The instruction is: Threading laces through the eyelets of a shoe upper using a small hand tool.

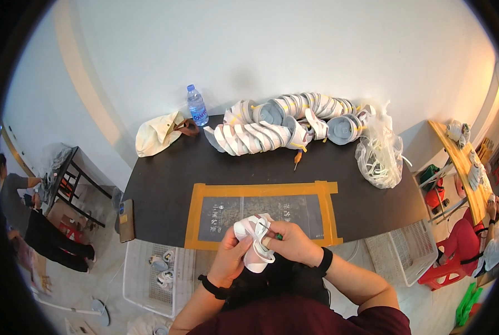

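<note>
In front of my body I hold a small white and pale pink shoe upper [254,258] near the table's front edge. My left hand [228,261] is closed on its left side, thumb pressed on the white material. At its opening, my right hand [294,243] grips a thin metal-tipped tool with a green handle [278,237]; the tip lies against the upper, and its exact shape is too small to make out. Beneath is a clear sheet [216,215] framed with orange-yellow tape [196,215] on the dark table [157,192].
Rows of nested shoe uppers [255,138] line the table's back, with an orange-handled tool [298,160], a bag of white laces [380,159], a water bottle [197,106] and a cream cloth bag [159,134]. Crates [128,273] flank me below. People [18,195] work at both sides.
</note>
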`<state>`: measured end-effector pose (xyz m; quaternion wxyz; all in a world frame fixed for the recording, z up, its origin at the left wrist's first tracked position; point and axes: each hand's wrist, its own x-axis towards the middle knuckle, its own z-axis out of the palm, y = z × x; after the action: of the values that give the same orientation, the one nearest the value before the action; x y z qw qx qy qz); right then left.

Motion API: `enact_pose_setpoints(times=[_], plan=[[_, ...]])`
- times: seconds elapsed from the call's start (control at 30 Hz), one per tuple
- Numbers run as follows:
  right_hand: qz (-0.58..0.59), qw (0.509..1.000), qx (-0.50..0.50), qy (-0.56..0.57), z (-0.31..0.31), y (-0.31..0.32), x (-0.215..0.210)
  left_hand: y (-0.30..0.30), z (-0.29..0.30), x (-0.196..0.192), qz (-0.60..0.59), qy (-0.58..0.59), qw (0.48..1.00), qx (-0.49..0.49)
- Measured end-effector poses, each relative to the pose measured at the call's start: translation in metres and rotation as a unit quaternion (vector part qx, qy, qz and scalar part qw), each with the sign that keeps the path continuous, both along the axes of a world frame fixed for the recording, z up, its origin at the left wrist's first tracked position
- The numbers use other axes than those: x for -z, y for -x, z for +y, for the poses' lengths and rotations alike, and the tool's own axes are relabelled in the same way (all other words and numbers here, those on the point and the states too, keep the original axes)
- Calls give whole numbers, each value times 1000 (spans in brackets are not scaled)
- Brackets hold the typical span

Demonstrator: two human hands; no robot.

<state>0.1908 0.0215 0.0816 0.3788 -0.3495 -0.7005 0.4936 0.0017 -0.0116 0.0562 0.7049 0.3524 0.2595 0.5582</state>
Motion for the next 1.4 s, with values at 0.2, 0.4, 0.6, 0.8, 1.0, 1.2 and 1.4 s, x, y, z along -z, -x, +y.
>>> enact_pose_setpoints(times=[0.2,0.4,0.6,0.8,1.0,1.2,1.4], plan=[[-41,997,16,-61,-6,8,-8,3,-8,-3,-9,18,1000,20],[-91,963,142,-210,-2,10,-33,11,-7,-2,-10,-9,1000,-22],[-144,964,185,-127,12,-21,-65,38,-4,-10,-8,-44,998,-33],[-133,990,-9,-55,-12,-9,-61,40,-2,-11,-36,14,999,-37],[-90,990,11,-109,-4,-1,-61,37,0,-18,-40,28,999,13],[-106,994,17,34,-1,21,-31,33,3,2,-13,56,998,24],[-75,994,15,79,4,22,-4,31,2,10,19,63,998,14]])
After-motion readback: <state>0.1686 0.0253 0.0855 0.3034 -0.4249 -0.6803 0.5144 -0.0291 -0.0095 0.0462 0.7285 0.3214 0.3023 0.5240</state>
